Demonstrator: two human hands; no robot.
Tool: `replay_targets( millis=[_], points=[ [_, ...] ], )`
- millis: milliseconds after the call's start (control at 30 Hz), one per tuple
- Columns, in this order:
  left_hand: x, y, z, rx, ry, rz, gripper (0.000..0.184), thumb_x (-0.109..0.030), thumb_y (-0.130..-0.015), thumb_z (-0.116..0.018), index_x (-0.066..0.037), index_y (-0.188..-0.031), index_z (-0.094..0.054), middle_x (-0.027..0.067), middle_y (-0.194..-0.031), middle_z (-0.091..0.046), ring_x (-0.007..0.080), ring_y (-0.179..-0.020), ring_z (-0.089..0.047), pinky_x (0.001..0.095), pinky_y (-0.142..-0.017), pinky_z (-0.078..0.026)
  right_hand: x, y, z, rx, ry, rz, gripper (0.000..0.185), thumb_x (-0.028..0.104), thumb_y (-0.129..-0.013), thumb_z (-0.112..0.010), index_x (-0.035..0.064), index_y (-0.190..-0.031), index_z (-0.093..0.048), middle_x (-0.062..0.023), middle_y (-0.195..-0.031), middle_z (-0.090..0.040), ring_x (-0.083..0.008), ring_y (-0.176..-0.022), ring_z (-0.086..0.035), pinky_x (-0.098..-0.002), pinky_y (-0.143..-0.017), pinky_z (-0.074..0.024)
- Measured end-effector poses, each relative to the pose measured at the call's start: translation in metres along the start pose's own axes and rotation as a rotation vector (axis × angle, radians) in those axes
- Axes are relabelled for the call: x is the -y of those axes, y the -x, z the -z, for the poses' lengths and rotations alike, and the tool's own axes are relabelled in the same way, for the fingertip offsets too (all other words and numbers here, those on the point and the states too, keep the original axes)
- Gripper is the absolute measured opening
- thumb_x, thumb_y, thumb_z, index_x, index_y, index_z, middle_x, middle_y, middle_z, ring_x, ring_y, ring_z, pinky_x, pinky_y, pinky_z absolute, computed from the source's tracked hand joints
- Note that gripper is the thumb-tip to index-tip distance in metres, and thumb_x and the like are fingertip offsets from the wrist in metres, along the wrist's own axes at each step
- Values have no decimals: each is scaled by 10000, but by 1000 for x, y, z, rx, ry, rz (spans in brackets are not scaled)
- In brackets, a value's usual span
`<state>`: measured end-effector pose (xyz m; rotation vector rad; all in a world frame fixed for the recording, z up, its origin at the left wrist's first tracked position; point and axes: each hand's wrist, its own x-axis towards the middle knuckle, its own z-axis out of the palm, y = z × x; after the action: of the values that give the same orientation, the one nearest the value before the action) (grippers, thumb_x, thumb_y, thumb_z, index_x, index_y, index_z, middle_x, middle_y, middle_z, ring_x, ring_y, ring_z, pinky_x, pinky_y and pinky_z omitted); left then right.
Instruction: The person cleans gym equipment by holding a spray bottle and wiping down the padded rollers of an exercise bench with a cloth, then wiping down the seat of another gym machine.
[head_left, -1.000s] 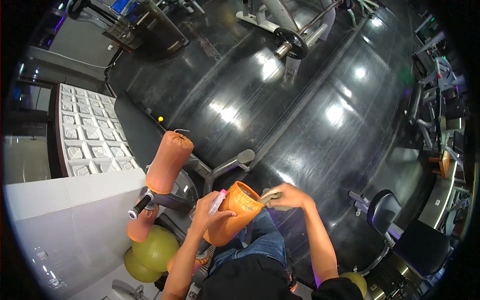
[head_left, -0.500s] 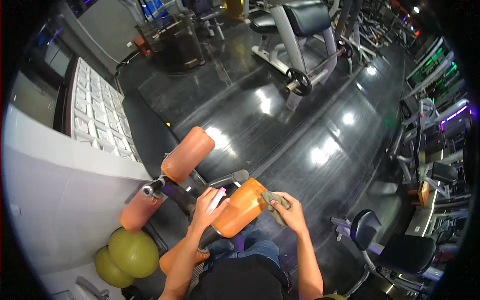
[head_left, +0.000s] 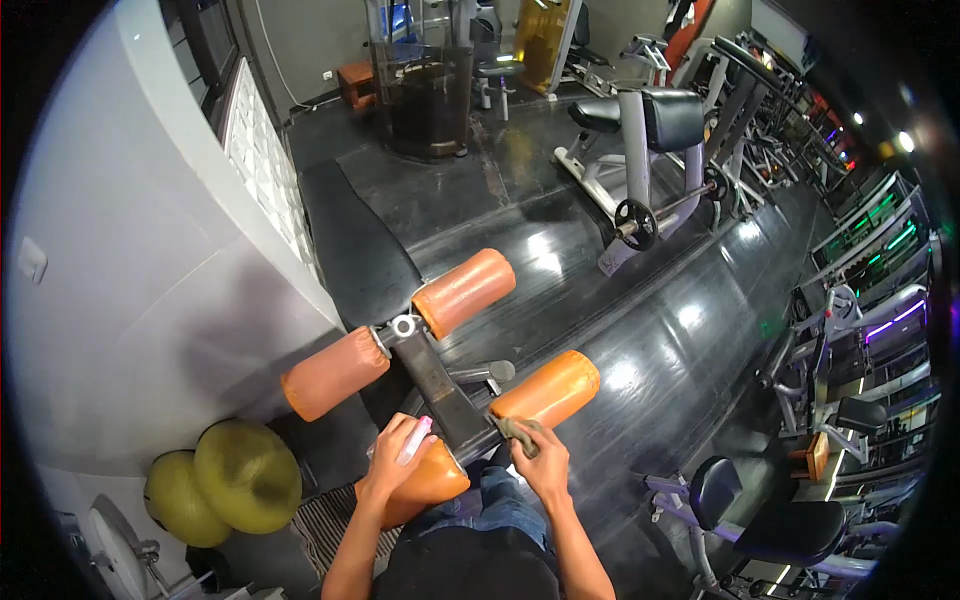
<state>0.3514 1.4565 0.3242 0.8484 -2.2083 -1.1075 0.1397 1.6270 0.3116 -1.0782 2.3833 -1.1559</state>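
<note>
My left hand (head_left: 392,455) is closed around a small white and pink bottle (head_left: 415,440), above the near left orange padded roller (head_left: 432,478). A crumpled olive-grey cloth (head_left: 518,434) is gripped in my right hand (head_left: 543,460). The cloth touches the inner end of the near right orange roller (head_left: 555,388), close to the dark metal post (head_left: 437,388) of the bench. Farther along that post are two more rollers, a right one (head_left: 465,292) and a left one (head_left: 335,374), both a duller orange.
A long black bench pad (head_left: 355,235) runs ahead beside the white wall (head_left: 130,270). Two olive exercise balls (head_left: 247,475) sit at the left. A weight bench with a barbell (head_left: 640,170) stands ahead, and a black-seated machine (head_left: 790,530) at the lower right.
My view has swung left. The cloth in my right hand has gone from the outer end of the near right roller to its inner end. My left hand is now over the near left roller.
</note>
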Motion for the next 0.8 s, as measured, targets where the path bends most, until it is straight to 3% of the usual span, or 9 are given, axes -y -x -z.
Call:
replay_targets(
  millis=[133,200,267,367,467,533,600,667,800],
  points=[
    [9,25,8,55,-27,3,254,-169,-885,-737,-12,-1075,-673,145,-969,-611,357,-861,-636,420,-743,-518,1,15,-36,95,247,-69,345,243,-830,-720,181,-1168,-740,-134,-1043,-691,-370,-891,-704,-463,-785,-562],
    [17,33,10,213,-43,-21,272,-190,-871,-759,-21,-1068,-678,111,-994,-629,318,-882,-649,402,-762,-516,1,21,-53,87,328,-172,346,266,-843,-693,200,-1180,-735,-137,-1116,-687,-369,-906,-706,-478,-810,-562],
    [20,40,10,211,-48,-33,282,-210,-877,-759,-26,-1074,-677,111,-991,-621,320,-882,-648,403,-767,-512,-1,27,-66,94,345,-188,362,269,-845,-695,209,-1200,-723,-133,-1179,-667,-369,-906,-706,-486,-804,-563],
    [26,42,7,258,-36,-48,299,-229,-884,-754,-33,-1094,-672,111,-978,-610,328,-886,-648,413,-766,-511,-6,38,-80,37,344,-123,364,274,-848,-697,204,-1204,-719,-131,-1202,-655,-372,-919,-702,-478,-802,-566],
    [40,42,0,294,-56,-76,320,-259,-877,-762,-38,-1090,-670,114,-968,-601,330,-883,-641,423,-760,-507,-7,47,-82,152,294,-12,352,289,-847,-703,216,-1191,-725,-131,-1217,-645,-370,-940,-697,-471,-801,-570],
    [42,41,-2,307,-51,-84,319,-273,-873,-766,-48,-1078,-671,114,-964,-596,329,-880,-636,424,-756,-506,-5,50,-77,348,236,63,340,301,-844,-708,238,-1177,-731,-130,-1223,-637,-362,-937,-693,-463,-789,-572],
    [44,41,-5,317,-48,-90,318,-286,-870,-769,-57,-1067,-672,113,-959,-590,328,-877,-631,426,-751,-504,-9,46,-69,291,218,99,322,307,-845,-708,262,-1163,-738,-100,-1154,-671,-343,-898,-701,-449,-761,-573],
    [47,42,-6,410,-154,-159,319,-296,-867,-770,-63,-1058,-665,112,-969,-586,328,-879,-624,432,-745,-502,-12,37,-61,252,283,-1,305,309,-849,-709,262,-1149,-746,-60,-1089,-708,-320,-862,-711,-432,-735,-571],
    [43,45,-7,413,-168,-170,352,-322,-851,-785,-61,-1049,-656,108,-979,-582,331,-875,-623,434,-737,-501,-9,39,-67,-74,286,-142,291,291,-839,-736,250,-1127,-756,-52,-997,-715,-320,-836,-708,-418,-741,-565]
  ],
)
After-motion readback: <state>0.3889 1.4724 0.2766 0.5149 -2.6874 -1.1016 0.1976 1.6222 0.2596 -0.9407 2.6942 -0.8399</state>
